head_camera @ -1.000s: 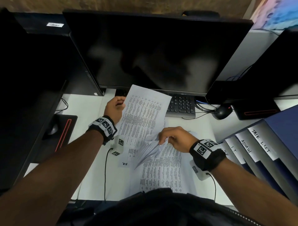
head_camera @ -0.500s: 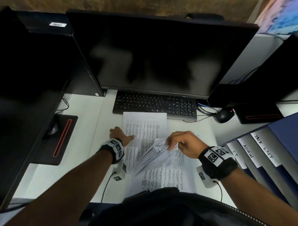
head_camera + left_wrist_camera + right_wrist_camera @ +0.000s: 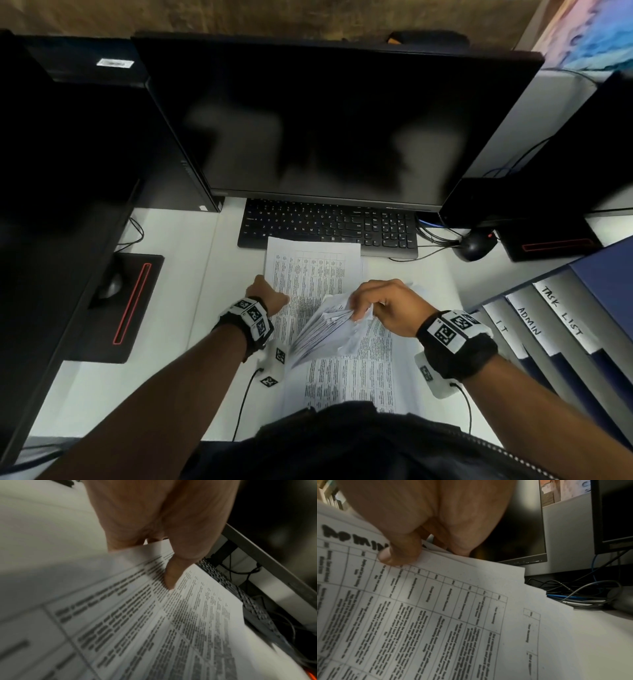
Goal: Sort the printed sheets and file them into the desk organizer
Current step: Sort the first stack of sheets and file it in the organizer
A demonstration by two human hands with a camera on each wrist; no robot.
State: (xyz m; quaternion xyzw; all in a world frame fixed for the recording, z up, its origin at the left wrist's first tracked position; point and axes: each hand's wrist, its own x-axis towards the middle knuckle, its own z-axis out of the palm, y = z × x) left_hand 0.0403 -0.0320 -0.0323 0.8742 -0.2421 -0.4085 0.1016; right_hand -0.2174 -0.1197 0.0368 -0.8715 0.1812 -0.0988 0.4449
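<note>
One printed sheet (image 3: 313,270) lies flat just before the keyboard. My left hand (image 3: 279,301) grips its left edge, with the thumb (image 3: 169,578) on top of the sheet (image 3: 154,628) and the other fingers hidden under the edge. A stack of printed sheets (image 3: 346,380) lies nearer me. My right hand (image 3: 359,308) pinches the lifted, fanned corners of several of them (image 3: 322,329). In the right wrist view the thumb (image 3: 397,555) presses on a sheet (image 3: 436,615) headed ADMIN. The blue desk organizer (image 3: 582,308) stands at the right, its slots labelled IT, ADMIN, TASK LIST.
A black keyboard (image 3: 329,226) sits under a dark monitor (image 3: 325,120). A black mouse (image 3: 474,246) and cables (image 3: 431,236) lie to the right of the keyboard. A black pad with a red stripe (image 3: 126,308) lies at the left. Dark units flank both sides.
My left hand has brought its sheet down from the air and laid it flat before the keyboard. My right hand still holds up the corners of the stack.
</note>
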